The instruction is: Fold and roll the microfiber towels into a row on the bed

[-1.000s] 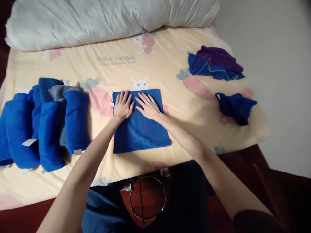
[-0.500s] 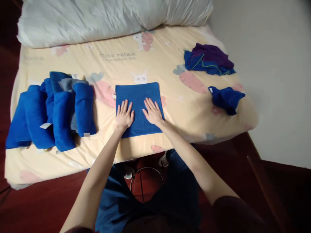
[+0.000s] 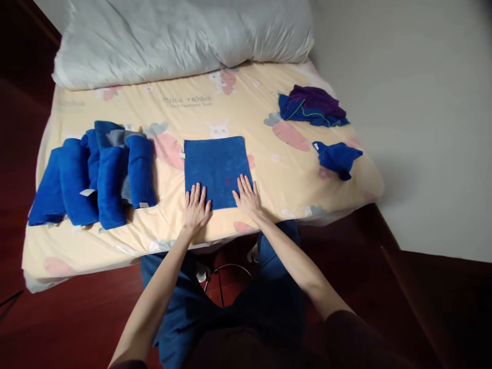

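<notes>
A square blue towel lies spread flat on the bed, a small white tag at its left edge. My left hand rests palm down on its near left corner, fingers stretched out. On the near right corner lies my right hand, also flat with its fingers extended. Neither hand grips the cloth. To the left is a group of several rolled or folded blue towels, some with white tags, with greyish cloth among them.
A crumpled blue cloth and a purple and blue heap of cloth lie at the right. A rolled grey-white quilt spans the back of the bed. The wall stands at the right.
Both hands have slid toward me over the blue towel, from its middle to its near corners. The towel stays flat. The camera view has shifted slightly.
</notes>
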`<state>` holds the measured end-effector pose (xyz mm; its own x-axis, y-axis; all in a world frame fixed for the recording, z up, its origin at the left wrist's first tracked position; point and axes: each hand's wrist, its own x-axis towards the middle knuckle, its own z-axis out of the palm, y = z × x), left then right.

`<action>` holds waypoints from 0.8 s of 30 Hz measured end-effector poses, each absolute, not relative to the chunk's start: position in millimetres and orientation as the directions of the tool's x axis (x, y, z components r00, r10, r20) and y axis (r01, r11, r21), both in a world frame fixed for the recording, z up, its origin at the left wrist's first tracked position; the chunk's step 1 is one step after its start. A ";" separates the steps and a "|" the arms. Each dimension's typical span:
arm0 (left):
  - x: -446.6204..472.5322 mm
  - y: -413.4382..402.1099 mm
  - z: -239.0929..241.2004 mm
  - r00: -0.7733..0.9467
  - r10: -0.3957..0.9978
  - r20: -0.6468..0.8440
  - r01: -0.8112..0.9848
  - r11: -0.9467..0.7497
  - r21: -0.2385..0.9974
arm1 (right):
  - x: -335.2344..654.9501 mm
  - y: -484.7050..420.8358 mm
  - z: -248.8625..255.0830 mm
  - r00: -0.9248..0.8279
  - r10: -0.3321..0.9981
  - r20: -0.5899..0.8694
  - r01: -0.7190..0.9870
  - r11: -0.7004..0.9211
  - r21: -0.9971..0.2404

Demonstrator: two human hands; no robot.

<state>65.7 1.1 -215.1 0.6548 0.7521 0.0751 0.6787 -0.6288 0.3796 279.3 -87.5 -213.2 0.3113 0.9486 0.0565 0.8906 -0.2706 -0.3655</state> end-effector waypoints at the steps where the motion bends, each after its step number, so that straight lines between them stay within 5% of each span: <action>1: 57.2 -0.1 -216.6 0.655 0.751 0.085 0.677 -0.632 0.377 | 281.6 -92.1 -214.5 0.299 0.952 0.068 0.896 -0.255 -0.363; 11: -17.8 5.2 -230.4 0.748 0.633 0.202 0.551 -0.761 0.344 | 323.0 -157.6 -231.0 0.070 0.963 0.260 0.910 0.046 -0.412; 15: 3.0 16.7 -229.8 0.783 0.586 0.209 0.512 -0.797 0.320 | 317.3 -147.5 -241.6 0.084 0.915 0.394 0.880 0.117 -0.460; 24: -3.7 18.7 -247.5 0.792 0.539 0.287 0.394 -0.810 0.434 | 314.2 -140.7 -256.7 0.345 0.854 0.389 0.698 0.044 -0.715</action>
